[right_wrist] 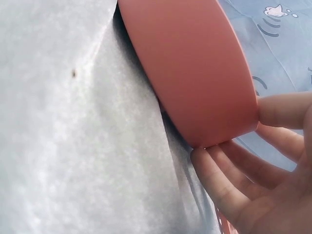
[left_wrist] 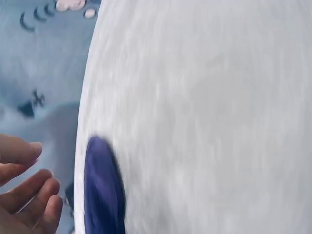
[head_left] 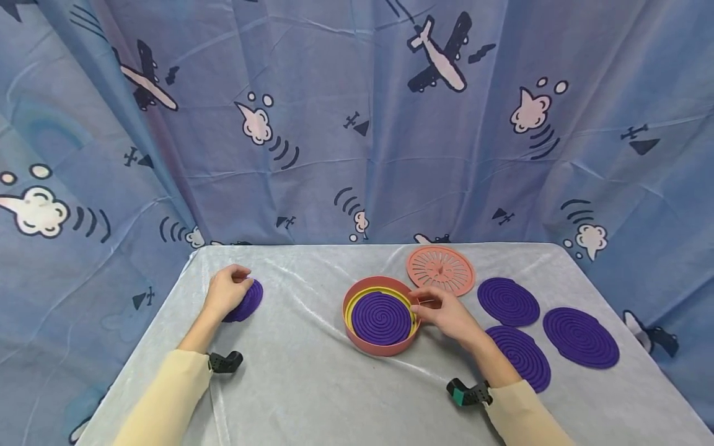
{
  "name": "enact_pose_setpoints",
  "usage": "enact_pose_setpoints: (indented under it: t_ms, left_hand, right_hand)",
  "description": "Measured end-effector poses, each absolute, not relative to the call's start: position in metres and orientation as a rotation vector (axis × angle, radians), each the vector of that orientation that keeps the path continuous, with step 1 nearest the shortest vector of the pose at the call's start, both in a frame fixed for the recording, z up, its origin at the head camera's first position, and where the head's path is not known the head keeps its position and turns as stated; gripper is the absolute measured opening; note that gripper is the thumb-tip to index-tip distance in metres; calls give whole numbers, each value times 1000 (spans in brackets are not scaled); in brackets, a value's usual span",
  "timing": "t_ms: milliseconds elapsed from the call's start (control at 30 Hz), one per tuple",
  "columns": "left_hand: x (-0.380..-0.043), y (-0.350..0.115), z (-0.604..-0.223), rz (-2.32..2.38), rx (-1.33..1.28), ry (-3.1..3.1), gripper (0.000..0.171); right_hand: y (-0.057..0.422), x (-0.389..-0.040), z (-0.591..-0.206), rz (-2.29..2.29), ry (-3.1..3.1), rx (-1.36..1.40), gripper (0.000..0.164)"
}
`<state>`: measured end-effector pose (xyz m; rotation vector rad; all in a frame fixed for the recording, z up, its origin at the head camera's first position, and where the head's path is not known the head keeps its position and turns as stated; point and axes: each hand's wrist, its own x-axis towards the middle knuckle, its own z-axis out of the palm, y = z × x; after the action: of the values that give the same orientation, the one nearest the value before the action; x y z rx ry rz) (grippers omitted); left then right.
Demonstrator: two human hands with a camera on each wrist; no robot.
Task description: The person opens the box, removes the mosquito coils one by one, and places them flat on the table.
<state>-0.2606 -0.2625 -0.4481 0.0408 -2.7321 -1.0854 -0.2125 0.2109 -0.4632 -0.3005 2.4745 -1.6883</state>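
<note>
At the table's left, my left hand (head_left: 225,290) hovers over a purple spiral mosquito coil (head_left: 252,302), hiding part of it. In the left wrist view its relaxed fingers (left_wrist: 34,200) stand apart from the blurred coil (left_wrist: 103,190), with nothing between them. My right hand (head_left: 446,314) grips the right side of a round pink mosquito-coil box (head_left: 379,350). In the right wrist view the thumb is at the rim and fingertips (right_wrist: 202,163) are against the outer wall (right_wrist: 190,68). A purple coil (head_left: 382,318) lies inside the box, within a yellow ring (head_left: 350,308).
The slotted pink lid (head_left: 440,271) lies behind the box, to its right. Several more purple coils lie at the right, among them a back one (head_left: 508,301), an outer one (head_left: 581,337) and one (head_left: 519,356) partly behind my right forearm. A patterned curtain (head_left: 368,124) rises behind the table.
</note>
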Motion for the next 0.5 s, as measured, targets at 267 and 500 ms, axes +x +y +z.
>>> enact_pose_setpoints:
  t_ms: [267, 500]
  left_hand:
    - [-260, -217, -443, -1141, -141, -2734, 24]
    - [-253, -176, -434, -1203, -270, -2732, 22]
  right_hand:
    - [211, -213, -463, -1691, 2464, -288, 36]
    - [210, -212, -460, -1709, 2451, -296, 37]
